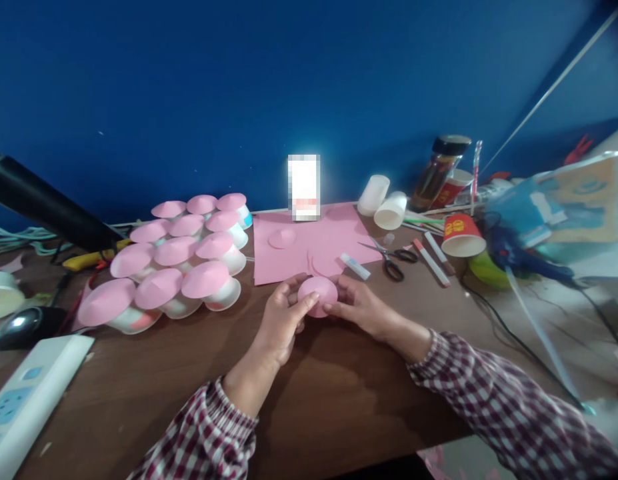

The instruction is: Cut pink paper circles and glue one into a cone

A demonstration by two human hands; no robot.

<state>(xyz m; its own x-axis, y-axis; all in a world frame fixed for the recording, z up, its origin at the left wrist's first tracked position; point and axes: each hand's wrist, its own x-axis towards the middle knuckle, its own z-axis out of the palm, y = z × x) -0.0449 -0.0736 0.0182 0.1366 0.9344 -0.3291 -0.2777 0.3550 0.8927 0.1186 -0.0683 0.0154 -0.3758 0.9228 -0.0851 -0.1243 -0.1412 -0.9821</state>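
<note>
Between my two hands is a small pink paper disc (319, 293), held over the front edge of a pink paper sheet. The fingers and thumb of my left hand (281, 317) are closed on its left side, the thumb lying across its face. My right hand (363, 308) pinches its right edge. Another pink paper cone (282, 238) rests on the pink sheet (333, 233) beyond. Just right of my right hand lie a glue stick (355, 266) and black-handled scissors (393, 260).
At left stand several paper cups topped with pink paper cones (161, 288). A power strip (33, 393) lies front left. Two white cups (390, 211), markers (431, 263), a red cup (463, 235), a dark-lidded bottle (439, 170) and a blue glue gun (523, 257) with its cord are at right.
</note>
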